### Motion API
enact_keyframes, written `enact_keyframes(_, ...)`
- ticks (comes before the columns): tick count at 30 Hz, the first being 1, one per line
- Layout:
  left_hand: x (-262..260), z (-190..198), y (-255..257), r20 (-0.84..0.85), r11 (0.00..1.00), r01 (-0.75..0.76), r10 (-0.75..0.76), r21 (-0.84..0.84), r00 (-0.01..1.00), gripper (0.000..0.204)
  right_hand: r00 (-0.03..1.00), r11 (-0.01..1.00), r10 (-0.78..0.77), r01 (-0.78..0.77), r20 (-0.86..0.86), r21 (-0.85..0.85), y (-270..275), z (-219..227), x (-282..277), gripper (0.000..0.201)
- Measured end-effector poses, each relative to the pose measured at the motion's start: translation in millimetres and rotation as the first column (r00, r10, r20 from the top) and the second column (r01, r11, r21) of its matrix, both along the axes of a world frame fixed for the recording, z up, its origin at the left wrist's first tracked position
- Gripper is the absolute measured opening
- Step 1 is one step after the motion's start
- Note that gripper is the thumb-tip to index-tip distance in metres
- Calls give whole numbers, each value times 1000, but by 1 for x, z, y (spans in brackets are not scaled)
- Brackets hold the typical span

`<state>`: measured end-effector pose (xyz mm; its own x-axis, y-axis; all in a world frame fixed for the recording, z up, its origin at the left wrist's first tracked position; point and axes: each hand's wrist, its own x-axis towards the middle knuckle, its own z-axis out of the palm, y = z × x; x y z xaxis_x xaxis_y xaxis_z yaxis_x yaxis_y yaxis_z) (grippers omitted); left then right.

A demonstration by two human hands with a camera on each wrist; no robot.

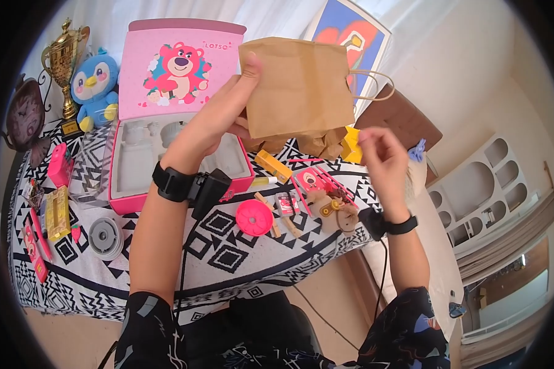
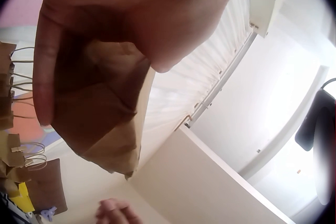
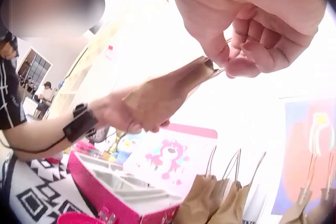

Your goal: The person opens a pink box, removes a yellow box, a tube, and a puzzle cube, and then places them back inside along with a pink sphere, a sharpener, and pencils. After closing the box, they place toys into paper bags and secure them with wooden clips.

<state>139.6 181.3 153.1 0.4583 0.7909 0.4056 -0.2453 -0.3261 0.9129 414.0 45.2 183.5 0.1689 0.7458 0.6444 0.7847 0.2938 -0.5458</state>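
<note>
My left hand (image 1: 224,111) grips a small brown paper bag (image 1: 301,89) by its side, thumb lying over the near face. The bag is tipped sideways above the table, its twisted handles (image 1: 378,86) pointing right. In the left wrist view the bag (image 2: 100,108) looks creased and partly folded in. My right hand (image 1: 385,163) hovers just below and right of the handles, its fingers loosely curled. In the right wrist view the thumb and forefinger of the right hand (image 3: 252,40) come together right by the bag's handle end, with nothing visibly held.
Behind the hands stands an open pink box (image 1: 181,71) with a grey tray (image 1: 138,160). More paper bags (image 3: 210,195) stand beside it. A pink round piece (image 1: 254,218), a grey spool (image 1: 106,238), a small plush (image 1: 335,209) and a yellow box (image 1: 273,166) lie on the patterned cloth (image 1: 221,252).
</note>
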Motion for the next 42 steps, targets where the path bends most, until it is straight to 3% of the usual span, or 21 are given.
enact_keyframes(4,3,6,-12,-13,998,-47,47,-45,999,108,972,989,139,-127,-191,72,5,29,-10,17)
enact_keyframes(6,1,4,-9,-83,991,83,-92,-103,992,106,976,985,168,-161,-140,63,7,25,-9,18)
enact_keyframes(9,1,6,-14,-160,991,112,-124,-78,979,104,968,976,218,-215,-121,35,12,20,-8,19)
enact_keyframes(11,0,9,-19,-191,991,121,-129,-55,973,105,937,945,298,-317,-183,-84,12,23,-13,18)
enact_keyframes(12,1,10,-21,-222,991,130,-134,-33,966,105,930,928,348,-360,-115,-100,17,20,-10,28)
enact_keyframes(16,14,-3,-21,-148,995,81,-72,55,986,105,924,925,376,-370,71,-82,4,19,-20,39)
enact_keyframes(18,13,-4,-15,-254,970,244,-240,-14,937,125,848,802,275,-462,-454,-378,0,17,-13,47)
enact_keyframes(25,21,-10,-13,-206,977,215,-207,16,956,131,859,764,254,-461,-445,-453,-5,31,-22,46)
enact_keyframes(27,24,-15,-5,-202,992,114,-100,59,974,127,862,750,248,-460,-442,-476,-4,33,-23,46)
enact_keyframes(28,22,-14,-3,-202,992,114,-100,59,974,127,862,749,249,-460,-442,-476,1,27,-23,46)
enact_keyframes(30,14,-9,-3,-244,994,95,-106,-55,964,119,845,859,474,-506,-249,-83,17,12,-20,47)
enact_keyframes(31,12,-6,-6,-242,994,95,-106,-55,965,119,845,858,474,-506,-247,-85,23,17,-20,47)
enact_keyframes(33,7,0,-13,-66,996,8,-14,-90,998,111,973,967,233,-232,2,109,36,29,-18,47)
enact_keyframes(34,4,0,-11,-65,996,9,-14,-89,998,111,914,937,333,-295,-232,185,33,35,-18,48)
enact_keyframes(37,-9,1,1,33,990,-50,55,-133,998,109,921,951,251,-178,-297,251,23,43,3,39)
enact_keyframes(38,-15,3,2,58,987,-90,99,-134,993,108,889,950,208,-85,-408,300,19,44,18,44)
enact_keyframes(39,-18,4,3,82,982,-130,142,-138,986,107,904,956,165,-48,-394,289,17,40,33,44)
enact_keyframes(42,-22,8,4,93,974,-168,184,-155,978,107,926,996,-32,-3,-376,-92,7,24,87,43)
